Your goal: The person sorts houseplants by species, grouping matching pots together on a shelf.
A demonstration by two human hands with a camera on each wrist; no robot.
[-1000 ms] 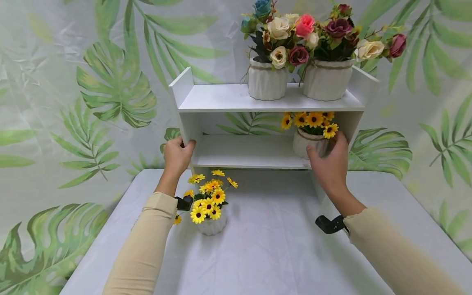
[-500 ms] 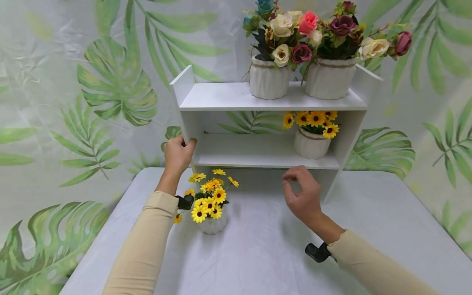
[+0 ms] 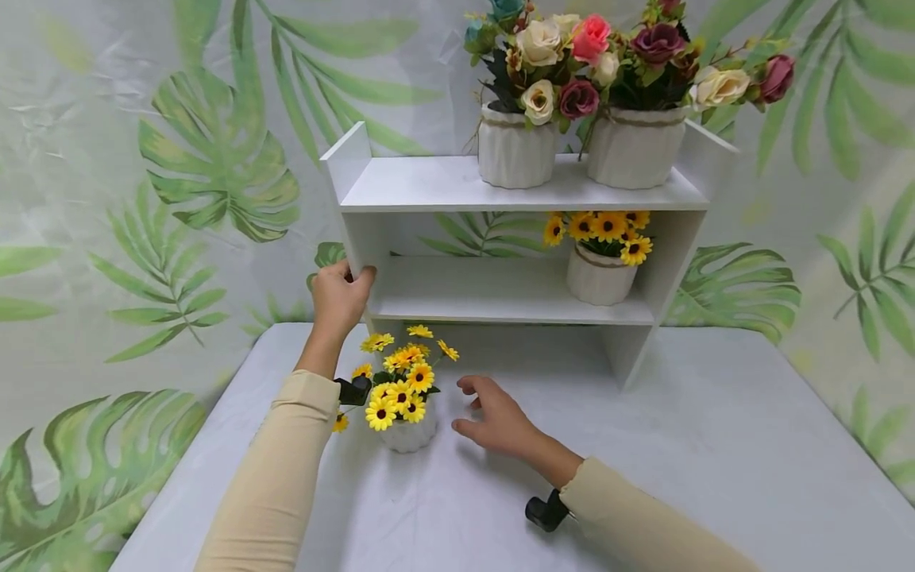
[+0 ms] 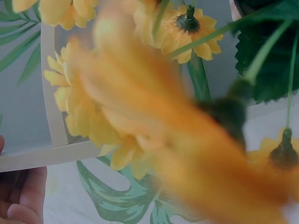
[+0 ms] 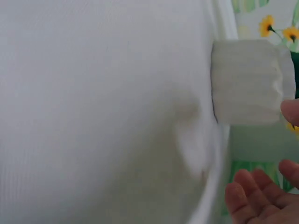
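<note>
My left hand (image 3: pixel 339 298) grips the left side panel of a white shelf (image 3: pixel 465 298), thumb at its front edge and fingers behind. In the left wrist view, its fingers (image 4: pixel 28 196) show at the panel, with blurred yellow petals in front. A white pot of yellow sunflowers (image 3: pixel 409 435) stands on the table below that hand. My right hand (image 3: pixel 496 417) is just right of this pot, fingers spread and thumb apart, holding nothing. In the right wrist view, the white pot (image 5: pixel 250 81) shows between the thumb and fingers, with a gap on the finger side.
A second pot of sunflowers (image 3: pixel 602 276) stands at the right of the middle board. Two white pots of roses, one left (image 3: pixel 516 151) and one right (image 3: pixel 636 151), stand on the top board. A white cloth covers the table (image 3: pixel 715 445); a leaf-patterned backdrop hangs behind.
My right hand has let go of the sunflower pot on the middle board and moved down and left to beside the pot on the table. My left hand has stayed on the shelf.
</note>
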